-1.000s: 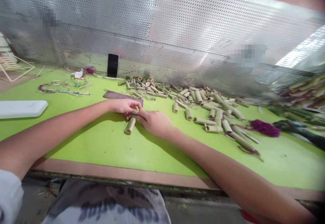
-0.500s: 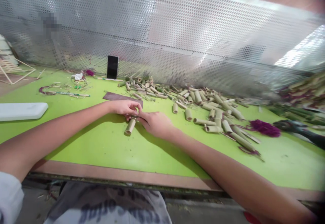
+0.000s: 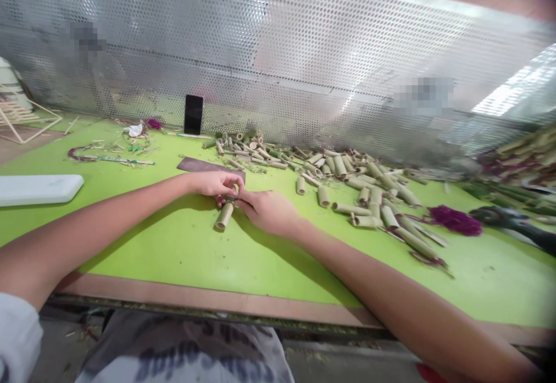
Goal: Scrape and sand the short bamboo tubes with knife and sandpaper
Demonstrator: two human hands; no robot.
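Observation:
My left hand is closed, thumb and forefinger curled together in a pinch, and what they hold is mostly hidden. My right hand is closed too, with its thumb pointing left against the left fingers. Between the fingertips shows a small thin dark tool, partly covered, its kind too small to tell. Just below the hands a short bamboo tube lies on the green table top, its open end towards me. Behind the left hand is a flat brown strip.
Many cut bamboo tubes are heaped along the back and right. Purple thread and a dark tool lie far right. A phone leans on the perforated metal screen. At left is a white slab.
The view has shifted very slightly. Both hands stay together in nearly the same place above the bamboo tube.

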